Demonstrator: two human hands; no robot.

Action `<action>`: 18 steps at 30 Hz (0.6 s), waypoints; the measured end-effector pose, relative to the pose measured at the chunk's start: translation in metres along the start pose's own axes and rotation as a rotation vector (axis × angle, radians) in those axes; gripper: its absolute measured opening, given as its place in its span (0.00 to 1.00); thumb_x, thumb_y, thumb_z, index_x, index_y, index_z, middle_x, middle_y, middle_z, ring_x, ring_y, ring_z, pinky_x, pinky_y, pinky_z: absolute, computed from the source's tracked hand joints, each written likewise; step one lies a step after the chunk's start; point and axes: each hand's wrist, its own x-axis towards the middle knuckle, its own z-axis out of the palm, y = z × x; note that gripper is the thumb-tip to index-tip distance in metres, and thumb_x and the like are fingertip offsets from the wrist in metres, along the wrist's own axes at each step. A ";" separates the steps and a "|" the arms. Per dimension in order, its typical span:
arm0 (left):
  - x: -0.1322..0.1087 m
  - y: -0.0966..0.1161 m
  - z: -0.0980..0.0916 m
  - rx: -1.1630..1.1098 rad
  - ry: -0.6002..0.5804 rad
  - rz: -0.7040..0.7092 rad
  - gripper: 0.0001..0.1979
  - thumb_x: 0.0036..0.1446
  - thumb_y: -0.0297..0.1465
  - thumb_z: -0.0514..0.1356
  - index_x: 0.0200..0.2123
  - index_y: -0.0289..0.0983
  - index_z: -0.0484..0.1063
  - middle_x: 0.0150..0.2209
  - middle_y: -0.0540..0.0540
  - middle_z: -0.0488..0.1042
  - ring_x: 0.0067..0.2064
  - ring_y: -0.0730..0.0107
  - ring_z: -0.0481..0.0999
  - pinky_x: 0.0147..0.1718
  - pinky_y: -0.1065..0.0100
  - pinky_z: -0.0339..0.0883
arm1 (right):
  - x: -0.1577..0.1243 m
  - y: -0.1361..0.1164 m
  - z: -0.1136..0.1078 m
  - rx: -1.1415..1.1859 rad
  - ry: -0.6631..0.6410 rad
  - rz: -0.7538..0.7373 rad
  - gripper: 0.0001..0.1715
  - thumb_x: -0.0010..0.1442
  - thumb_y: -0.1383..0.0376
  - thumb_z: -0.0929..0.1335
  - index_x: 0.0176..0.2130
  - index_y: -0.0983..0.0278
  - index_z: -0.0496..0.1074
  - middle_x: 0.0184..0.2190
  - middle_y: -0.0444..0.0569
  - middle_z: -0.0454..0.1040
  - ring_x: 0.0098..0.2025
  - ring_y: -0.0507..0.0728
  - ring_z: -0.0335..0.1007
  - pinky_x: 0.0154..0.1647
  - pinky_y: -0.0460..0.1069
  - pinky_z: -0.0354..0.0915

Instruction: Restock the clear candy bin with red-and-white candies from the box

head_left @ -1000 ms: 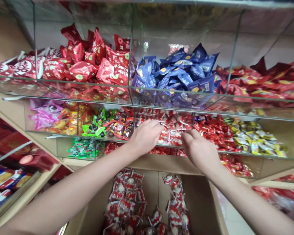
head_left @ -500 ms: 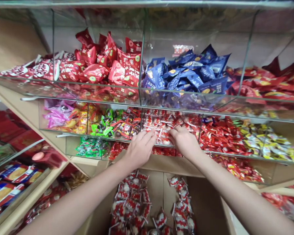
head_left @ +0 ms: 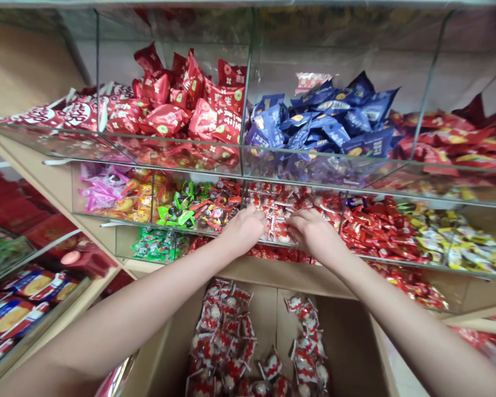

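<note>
Left hand [head_left: 245,229] at nine o'clock of red-and-white wrapped candies [head_left: 276,219], right hand [head_left: 317,236] at three, fingers bent, grip impossible to tell, cardboard box [head_left: 264,309] at six.

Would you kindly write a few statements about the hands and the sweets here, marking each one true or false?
1. The left hand and right hand are both at the red-and-white sweets on the shelf. True.
2. The blue packets lie in a row below the hands. False: the blue packets are in the row above.
3. Yellow-and-white sweets lie right of the right hand. True.
4. The cardboard box holds green sweets. False: the cardboard box holds wrapped sweets in red and white.
</note>
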 end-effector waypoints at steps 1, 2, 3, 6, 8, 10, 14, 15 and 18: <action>-0.003 0.000 -0.002 -0.003 0.020 0.019 0.13 0.59 0.26 0.47 0.41 0.34 0.70 0.38 0.44 0.71 0.41 0.64 0.65 0.37 0.66 0.61 | -0.007 -0.004 -0.002 0.035 0.045 0.004 0.12 0.59 0.68 0.59 0.34 0.67 0.71 0.33 0.54 0.71 0.38 0.58 0.62 0.41 0.51 0.58; -0.009 0.000 -0.004 -0.014 0.057 0.044 0.13 0.59 0.25 0.47 0.41 0.34 0.69 0.39 0.44 0.71 0.42 0.64 0.65 0.38 0.66 0.61 | -0.016 -0.010 -0.003 0.080 0.084 0.009 0.13 0.60 0.67 0.59 0.36 0.67 0.71 0.34 0.55 0.70 0.38 0.58 0.62 0.41 0.51 0.59; -0.017 0.001 -0.006 -0.035 0.104 0.069 0.12 0.58 0.25 0.48 0.42 0.34 0.68 0.40 0.43 0.70 0.43 0.64 0.65 0.39 0.66 0.62 | -0.027 -0.017 -0.004 0.138 0.099 0.007 0.13 0.60 0.68 0.58 0.37 0.67 0.70 0.35 0.54 0.70 0.38 0.57 0.63 0.40 0.51 0.60; -0.048 0.007 -0.008 -0.142 0.251 0.104 0.13 0.58 0.24 0.47 0.42 0.34 0.68 0.41 0.43 0.70 0.43 0.66 0.66 0.40 0.65 0.62 | -0.063 -0.051 0.008 0.337 -0.044 -0.050 0.13 0.59 0.69 0.58 0.38 0.65 0.70 0.32 0.51 0.71 0.35 0.55 0.65 0.36 0.48 0.61; -0.065 0.013 -0.005 -0.194 0.291 0.078 0.13 0.57 0.23 0.47 0.42 0.34 0.67 0.41 0.43 0.70 0.42 0.66 0.66 0.40 0.64 0.62 | -0.085 -0.078 0.028 0.413 -0.255 -0.093 0.12 0.58 0.70 0.59 0.35 0.64 0.70 0.30 0.50 0.72 0.34 0.54 0.67 0.34 0.46 0.62; -0.071 0.019 0.002 -0.204 0.282 0.057 0.13 0.58 0.24 0.47 0.44 0.34 0.67 0.42 0.42 0.69 0.43 0.65 0.65 0.41 0.63 0.62 | -0.100 -0.103 0.055 0.451 -0.477 -0.090 0.10 0.56 0.70 0.61 0.33 0.65 0.71 0.31 0.51 0.73 0.35 0.55 0.68 0.34 0.46 0.62; -0.048 0.023 0.012 -0.227 0.221 0.043 0.13 0.59 0.26 0.47 0.43 0.36 0.68 0.40 0.42 0.69 0.42 0.65 0.65 0.39 0.63 0.62 | -0.110 -0.143 0.105 0.530 -0.738 0.005 0.14 0.52 0.67 0.63 0.39 0.67 0.71 0.39 0.56 0.73 0.40 0.58 0.69 0.38 0.47 0.62; -0.038 0.022 0.013 -0.242 0.203 0.037 0.13 0.59 0.27 0.47 0.41 0.37 0.70 0.37 0.43 0.69 0.40 0.66 0.65 0.38 0.64 0.62 | -0.112 -0.150 0.114 0.542 -0.757 0.022 0.15 0.52 0.67 0.63 0.40 0.67 0.71 0.40 0.57 0.73 0.41 0.59 0.69 0.37 0.48 0.63; -0.015 0.017 0.011 -0.273 0.123 0.044 0.13 0.58 0.29 0.49 0.34 0.37 0.73 0.30 0.45 0.67 0.36 0.66 0.64 0.35 0.66 0.61 | -0.122 -0.167 0.132 0.557 -0.810 0.031 0.16 0.50 0.64 0.64 0.40 0.66 0.71 0.38 0.56 0.74 0.39 0.60 0.70 0.34 0.48 0.64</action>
